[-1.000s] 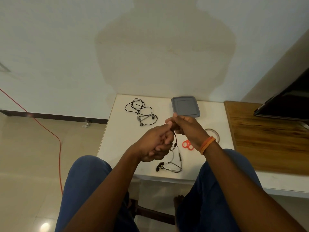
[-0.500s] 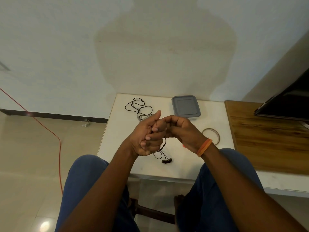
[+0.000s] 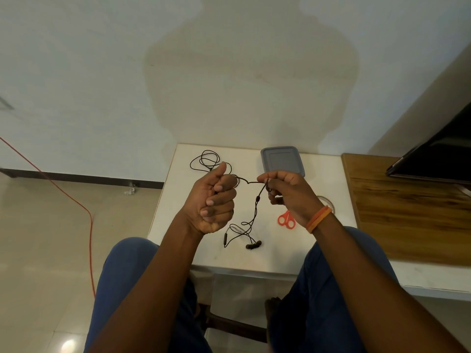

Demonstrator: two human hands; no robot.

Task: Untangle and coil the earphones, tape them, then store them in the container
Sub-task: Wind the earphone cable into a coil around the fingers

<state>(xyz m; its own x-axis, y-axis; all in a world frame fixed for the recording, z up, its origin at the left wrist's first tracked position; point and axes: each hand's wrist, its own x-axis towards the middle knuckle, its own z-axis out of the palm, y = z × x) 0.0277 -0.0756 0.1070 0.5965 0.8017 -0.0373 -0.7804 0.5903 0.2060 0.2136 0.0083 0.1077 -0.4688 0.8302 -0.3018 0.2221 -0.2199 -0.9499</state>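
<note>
We start at the far left of the white table (image 3: 173,220), where a second set of earphones (image 3: 207,161) lies in loose loops near the back edge, untouched for now. Just in front of that, raised above the table, comes our left hand (image 3: 212,200): fingers curled tight into the palm, thumb up, and the cable runs into the fist, so we read it as gripping the cord end of the earphones (image 3: 254,207) we are working on. From the fist a short stretch of cable runs almost level to the right, and that is the line that matters. It ends at our right hand (image 3: 285,192), which pinches the cable between thumb and fingertips, above the table and in front of the grey container (image 3: 283,159). From that pinch the rest of the cord drops down toward us, twisting, with the remote and the two earbuds lying on the table near its front edge, between our hands. So the loose length lies below the right hand, and the left fist is the anchor. We judge the coiling has barely begun: the next wrap likely needs the right hand to carry cord leftward round the left. Right of the buds, the orange scissors (image 3: 286,219), then the tape roll (image 3: 327,200), half hidden behind our wrist.
</note>
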